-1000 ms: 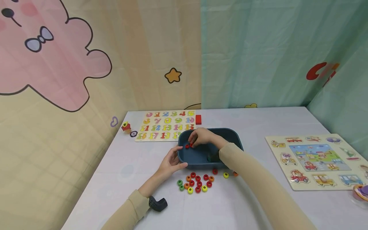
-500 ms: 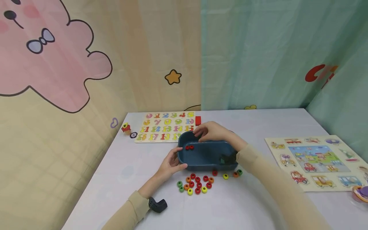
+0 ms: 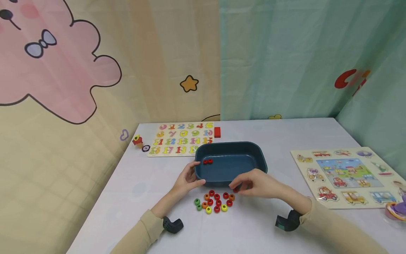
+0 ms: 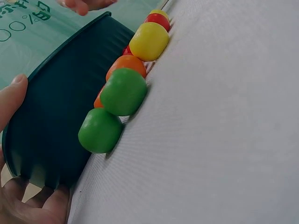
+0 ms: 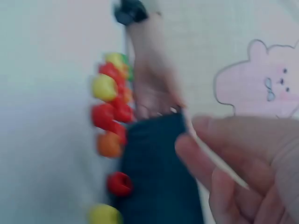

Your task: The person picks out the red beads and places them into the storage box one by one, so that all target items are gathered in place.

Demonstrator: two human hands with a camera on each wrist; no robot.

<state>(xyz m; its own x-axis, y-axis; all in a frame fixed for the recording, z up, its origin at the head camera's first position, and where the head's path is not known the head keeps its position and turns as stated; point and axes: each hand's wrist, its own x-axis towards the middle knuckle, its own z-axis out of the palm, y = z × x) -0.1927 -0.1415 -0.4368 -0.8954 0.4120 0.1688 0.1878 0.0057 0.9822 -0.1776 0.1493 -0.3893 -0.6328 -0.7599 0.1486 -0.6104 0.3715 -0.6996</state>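
Observation:
My left hand (image 3: 188, 179) grips a dark blue tray (image 3: 236, 173) at its left end, thumb on the near rim. Two red beads (image 3: 207, 161) sit side by side inside the tray, near its left wall. In front of the tray my right hand (image 3: 260, 184) hovers low with bent fingers, its fingertips over a red bead (image 3: 235, 190). The right wrist view shows that red bead (image 5: 120, 183) apart from the right hand's fingers (image 5: 201, 156); a thin pale strip overlaps them there. Several loose beads (image 3: 218, 203), red, orange, yellow and green, lie nearest the hands.
A number puzzle board (image 3: 182, 139) lies behind the tray to the left, beside a red block (image 3: 217, 132). A vehicle puzzle board (image 3: 349, 176) occupies the right side. A small toy figure (image 3: 137, 141) stands at the table's left edge.
My right hand has let go of a red bead beside the other one in the tray, lifted out and come toward me and right, down to the beads in front. My left hand stays on the tray.

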